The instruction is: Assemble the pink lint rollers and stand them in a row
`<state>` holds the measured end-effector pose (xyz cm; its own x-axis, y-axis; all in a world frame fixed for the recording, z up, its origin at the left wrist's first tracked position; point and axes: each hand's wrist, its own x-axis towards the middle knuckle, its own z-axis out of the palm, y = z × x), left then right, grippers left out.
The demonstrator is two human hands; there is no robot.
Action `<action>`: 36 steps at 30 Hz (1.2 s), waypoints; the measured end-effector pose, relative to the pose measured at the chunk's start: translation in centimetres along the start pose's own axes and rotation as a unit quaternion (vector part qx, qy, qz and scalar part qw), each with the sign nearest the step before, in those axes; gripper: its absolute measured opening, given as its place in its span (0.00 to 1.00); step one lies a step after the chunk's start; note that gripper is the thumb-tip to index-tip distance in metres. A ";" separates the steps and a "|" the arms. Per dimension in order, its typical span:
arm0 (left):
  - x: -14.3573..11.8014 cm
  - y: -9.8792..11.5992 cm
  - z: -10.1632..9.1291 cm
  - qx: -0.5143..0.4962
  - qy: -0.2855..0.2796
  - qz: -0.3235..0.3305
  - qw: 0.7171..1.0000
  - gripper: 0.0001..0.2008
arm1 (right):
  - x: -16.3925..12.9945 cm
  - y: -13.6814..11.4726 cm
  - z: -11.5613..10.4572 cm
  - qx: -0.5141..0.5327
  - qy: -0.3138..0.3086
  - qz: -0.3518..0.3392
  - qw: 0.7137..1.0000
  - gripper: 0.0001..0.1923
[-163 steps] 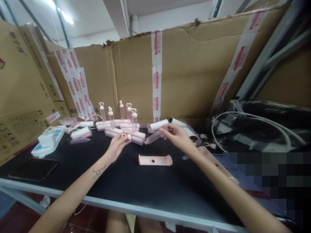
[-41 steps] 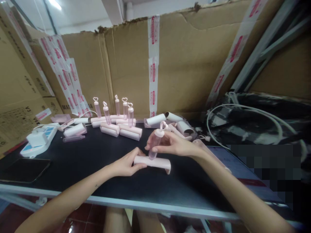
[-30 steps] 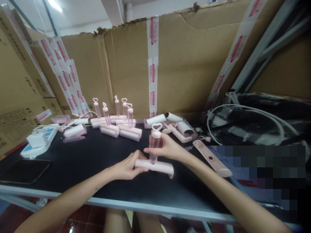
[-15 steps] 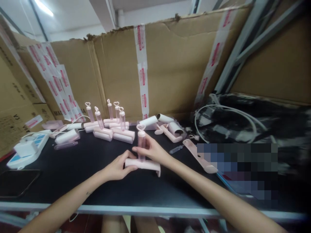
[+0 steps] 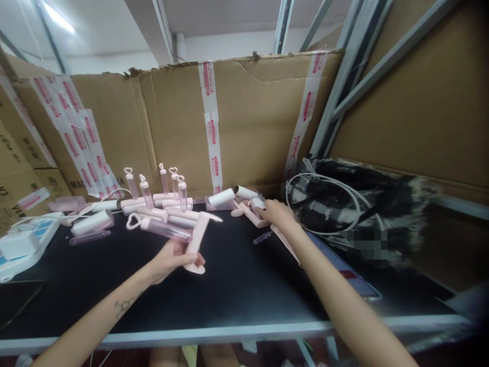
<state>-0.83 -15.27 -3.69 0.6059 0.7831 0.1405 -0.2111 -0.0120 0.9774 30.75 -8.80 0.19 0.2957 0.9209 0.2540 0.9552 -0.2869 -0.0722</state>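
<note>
Risk first. Your left hand [image 5: 168,257] carries the frame [image 5: 194,242] by its lower half only, lifted off the table [image 5: 237,285], with the tube [image 5: 164,229] sticking out sideways to the left of your fingers. The tube looks seated in the frame's hole, but you cannot tell from here how firmly. A tilt or a knock could let it slide out and drop (the heart cap [image 5: 133,220] is the far, unsupported end).

That cap end hangs just in front of the finished rollers [image 5: 168,196] standing beyond your left hand. Swing the piece left or away from you and it may topple them.

Your right arm crosses over a loose frame [image 5: 284,242] and a small clear tube [image 5: 263,237] lying beside your wrist. Drag the forearm back low and you may sweep either one toward the table edge.

Left hand: closed round the frame, thumb across its front near the lower end, fingers behind. Firm-looking wrap, nothing else in it.

Right hand [image 5: 275,214]: stretched out to the heap of parts [image 5: 248,204] at the back, fingers curled down onto a white roll [image 5: 259,203]. It touches the roll. Whether it has closed on it, you cannot tell; the fingertips are hidden behind the knuckles.
</note>
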 end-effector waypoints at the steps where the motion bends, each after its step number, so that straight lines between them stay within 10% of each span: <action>1: 0.0 -0.1 0.0 -0.016 0.000 -0.003 1.000 0.21 | 0.1 0.0 0.2 -0.001 -0.012 0.005 1.000 0.20; 13: 1.2 -0.3 -1.4 -0.193 0.141 0.012 0.971 0.17 | 1.3 1.5 0.1 0.010 -0.048 -0.041 0.998 0.19; 22: 1.1 0.3 -1.2 -0.262 0.157 0.030 0.952 0.18 | 0.2 0.6 -1.9 0.077 0.190 -0.033 0.978 0.17; 26: 1.1 0.1 -1.0 -0.223 0.168 0.021 0.960 0.21 | -0.7 -0.4 -2.9 0.132 0.171 -0.062 0.975 0.13; 30: 1.2 0.0 -0.8 -0.193 0.187 0.032 0.963 0.24 | -3.3 -3.4 -3.7 0.345 0.179 -0.133 0.912 0.14; 36: 1.4 -0.4 -0.8 -0.153 0.207 0.049 0.965 0.21 | -7.4 -8.1 -3.0 0.527 -0.036 -0.236 0.816 0.18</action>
<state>-0.52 -13.66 -3.99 0.2266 0.9696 0.0925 -0.5071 0.0363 0.8611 20.79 -14.10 1.83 -0.1427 0.8869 0.4394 0.4261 0.4557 -0.7815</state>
